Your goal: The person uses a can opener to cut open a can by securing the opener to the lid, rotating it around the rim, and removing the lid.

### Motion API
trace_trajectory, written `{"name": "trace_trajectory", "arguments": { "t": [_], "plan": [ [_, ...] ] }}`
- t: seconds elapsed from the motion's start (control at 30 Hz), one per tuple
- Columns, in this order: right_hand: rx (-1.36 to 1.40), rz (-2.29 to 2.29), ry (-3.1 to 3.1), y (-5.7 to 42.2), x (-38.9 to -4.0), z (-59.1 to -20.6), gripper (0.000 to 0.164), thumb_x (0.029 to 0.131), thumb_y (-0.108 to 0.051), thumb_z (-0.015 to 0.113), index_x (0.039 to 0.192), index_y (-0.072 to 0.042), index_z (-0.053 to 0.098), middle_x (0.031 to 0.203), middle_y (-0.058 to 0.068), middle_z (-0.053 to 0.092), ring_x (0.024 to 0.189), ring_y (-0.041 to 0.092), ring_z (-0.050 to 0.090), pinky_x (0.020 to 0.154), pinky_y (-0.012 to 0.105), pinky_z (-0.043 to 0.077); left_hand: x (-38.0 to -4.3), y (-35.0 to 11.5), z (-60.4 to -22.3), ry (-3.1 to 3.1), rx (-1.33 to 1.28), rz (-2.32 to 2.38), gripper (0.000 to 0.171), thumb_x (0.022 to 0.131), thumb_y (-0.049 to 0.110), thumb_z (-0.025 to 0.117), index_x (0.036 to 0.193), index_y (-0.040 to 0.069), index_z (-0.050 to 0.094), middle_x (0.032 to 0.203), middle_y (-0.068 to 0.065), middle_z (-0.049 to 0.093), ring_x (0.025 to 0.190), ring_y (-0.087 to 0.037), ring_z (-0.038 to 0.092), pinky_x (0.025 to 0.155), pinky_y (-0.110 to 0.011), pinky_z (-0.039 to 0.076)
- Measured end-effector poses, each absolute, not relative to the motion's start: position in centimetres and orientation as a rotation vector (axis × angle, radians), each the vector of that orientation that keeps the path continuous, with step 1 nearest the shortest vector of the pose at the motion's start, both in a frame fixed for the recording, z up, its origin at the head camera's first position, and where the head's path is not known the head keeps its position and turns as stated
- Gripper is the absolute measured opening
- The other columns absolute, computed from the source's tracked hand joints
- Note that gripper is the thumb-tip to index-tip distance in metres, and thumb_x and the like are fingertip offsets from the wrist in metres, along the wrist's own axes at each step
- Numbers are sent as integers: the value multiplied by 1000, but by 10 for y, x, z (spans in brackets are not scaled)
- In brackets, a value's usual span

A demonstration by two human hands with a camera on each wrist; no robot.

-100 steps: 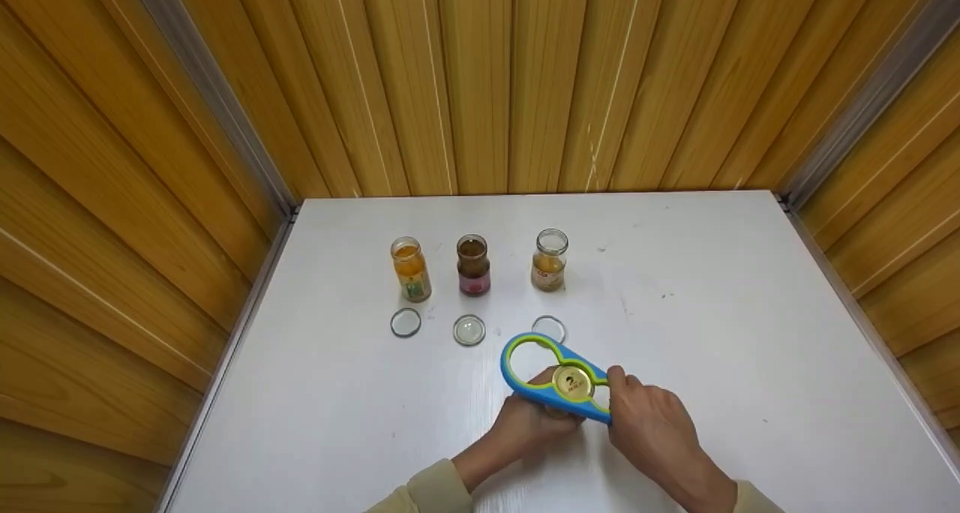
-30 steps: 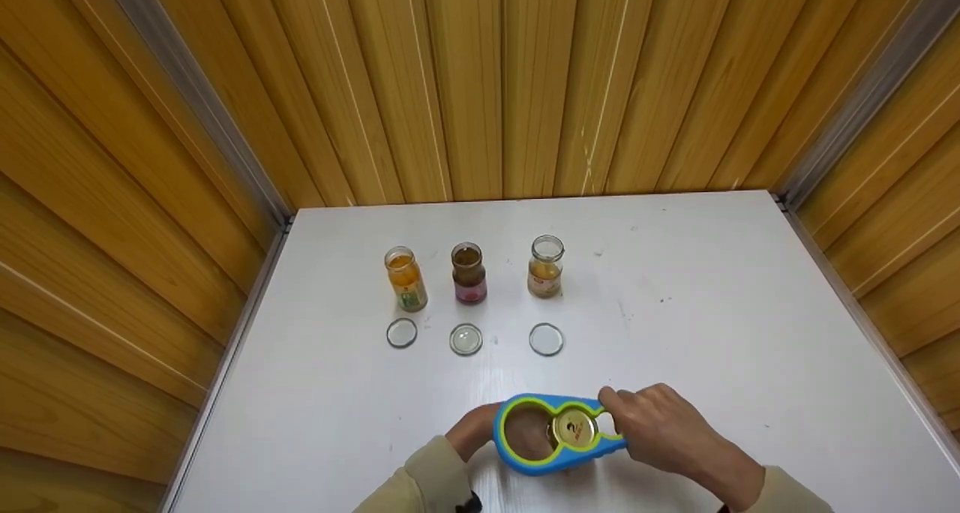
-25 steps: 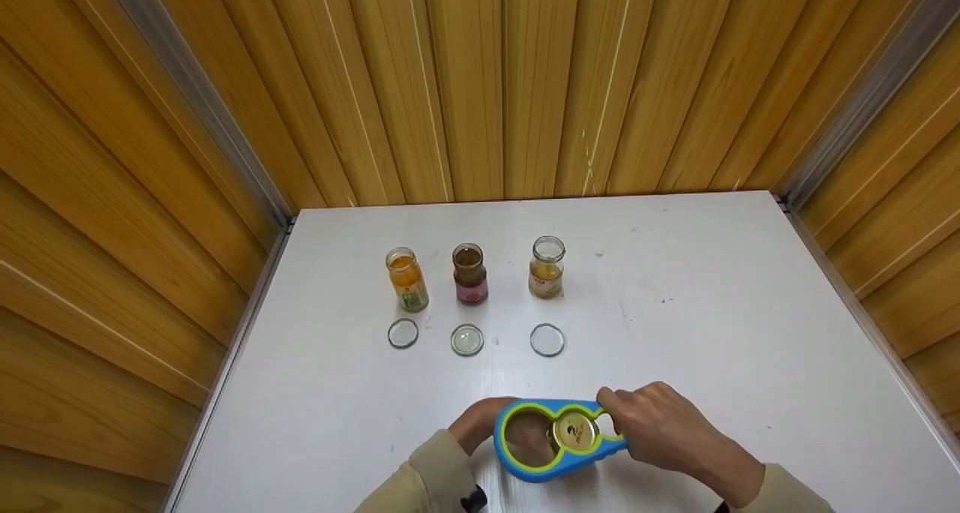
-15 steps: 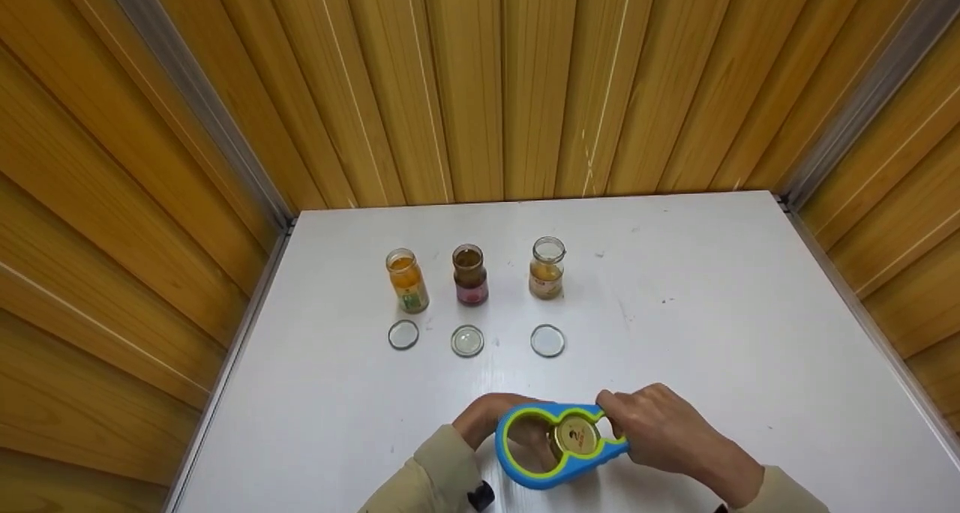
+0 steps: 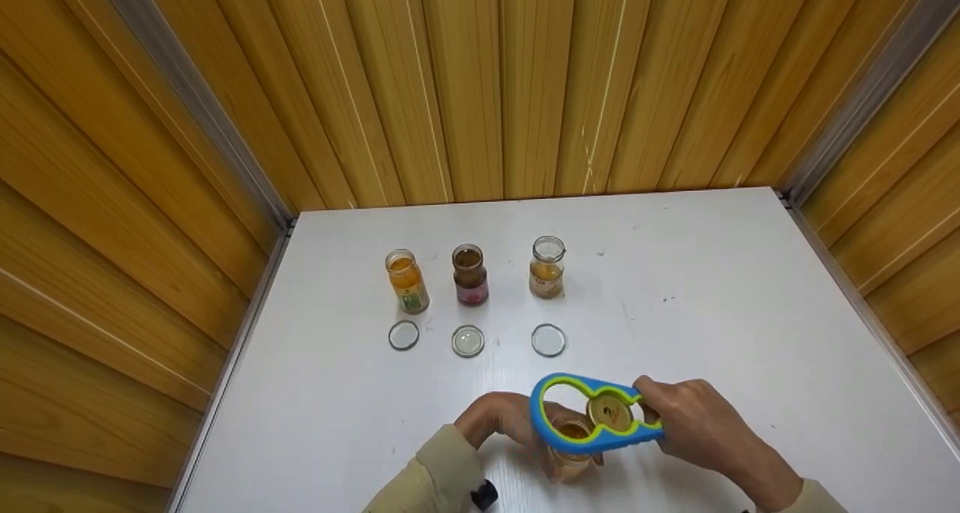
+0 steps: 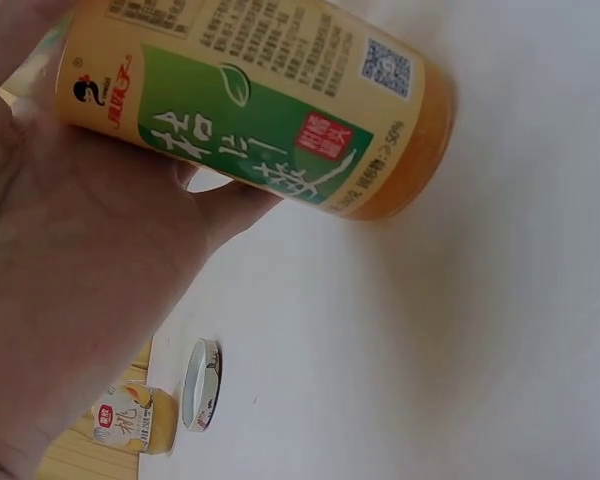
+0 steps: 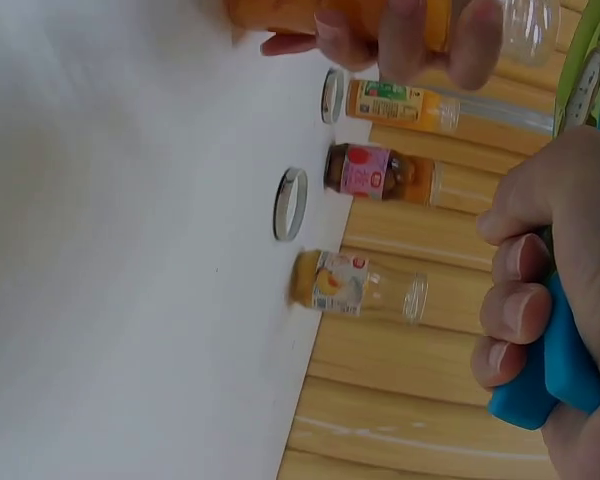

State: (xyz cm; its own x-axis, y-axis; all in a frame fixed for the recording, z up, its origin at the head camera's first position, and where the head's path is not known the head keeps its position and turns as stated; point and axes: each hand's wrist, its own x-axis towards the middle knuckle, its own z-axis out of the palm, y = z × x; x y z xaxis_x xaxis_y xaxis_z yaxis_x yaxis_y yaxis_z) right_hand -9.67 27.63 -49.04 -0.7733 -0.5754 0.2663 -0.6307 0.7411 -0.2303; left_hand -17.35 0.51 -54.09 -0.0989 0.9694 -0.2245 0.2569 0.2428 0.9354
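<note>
My left hand (image 5: 514, 419) is wrapped around a glass jar (image 6: 260, 110) with a green and cream label and orange contents, held tilted close above the table. The jar's mouth is uncovered and shows through the big ring of a blue and lime-green jar opener (image 5: 581, 447). With curled fingers my right hand (image 5: 697, 423) grips the opener's handle; the opener's handle ends show in the right wrist view. A gold metal lid (image 5: 609, 411) sits in the opener's smaller ring, apart from the jar's mouth.
Three lidless jars stand in a row behind: an orange one (image 5: 409, 284), a dark brown one (image 5: 471, 280) and a paler one (image 5: 547, 273). Before each lies a lid, the left (image 5: 403, 334), middle (image 5: 468, 340) and right (image 5: 549, 340). Wood-patterned walls enclose the white table (image 5: 337, 423).
The gold lid has come off the jar and moved up and to the right inside the opener with my right hand. My left hand keeps hold of the jar, whose mouth now shows.
</note>
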Motion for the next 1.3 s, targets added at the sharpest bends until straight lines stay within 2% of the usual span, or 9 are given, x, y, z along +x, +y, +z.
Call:
{"name": "trace_trajectory", "arguments": {
  "t": [0.1,0.23,0.4,0.63,0.8,1.0,1.17,1.3],
  "plan": [
    [858,431,-2757,292,-94,-491,55,56,5,95,95,-14,59,75,-5,70,57,0,55,52,21,49,-173,11,-539,1436,1139,973,67,82,-9,81,143,1,54,143,-8,61,127,3,50,117,-22,28],
    [729,372,-2783,310,-90,-493,58,55,3,95,99,-11,61,78,-1,73,58,2,59,55,22,52,-173,14,-541,1246,1075,1063,58,80,-23,73,133,-9,53,134,-25,56,120,-3,54,117,-27,32],
    [601,323,-2832,329,-87,-494,59,56,0,97,103,-9,63,80,2,73,57,4,60,57,23,55,-174,14,-543,1240,1083,1084,58,79,-24,74,131,-7,54,129,-16,60,118,-2,55,117,-27,33],
    [507,319,-2803,352,-82,-491,58,56,3,94,103,-5,61,72,1,67,52,3,52,51,23,51,-175,16,-543,1253,1072,1088,58,78,-23,75,129,-5,55,130,-18,61,118,-2,56,116,-28,34],
    [433,326,-2789,364,-80,-488,56,58,6,91,104,-4,60,72,5,68,51,8,56,49,27,51,-178,20,-542,1285,1067,1095,57,79,-21,76,129,-2,56,128,-12,63,117,-3,56,116,-27,35],
    [373,338,-2803,376,-79,-485,56,59,6,90,106,-1,60,72,7,68,51,10,54,48,28,49,-185,26,-544,1340,1080,1123,58,80,-19,77,131,1,57,131,-17,62,116,-2,55,116,-26,34],
    [381,348,-2789,382,-80,-487,56,58,7,89,105,0,59,71,6,67,51,9,53,48,27,47,-190,34,-545,1414,1089,1158,58,81,-14,78,132,5,57,127,-3,64,116,-2,55,114,-25,35],
    [353,344,-2814,386,-80,-489,57,60,6,90,107,0,58,72,8,67,52,11,54,49,29,49,-195,42,-545,1480,1090,1184,55,82,-9,81,129,9,59,130,-10,63,114,-2,54,113,-25,36]
  ]
}}
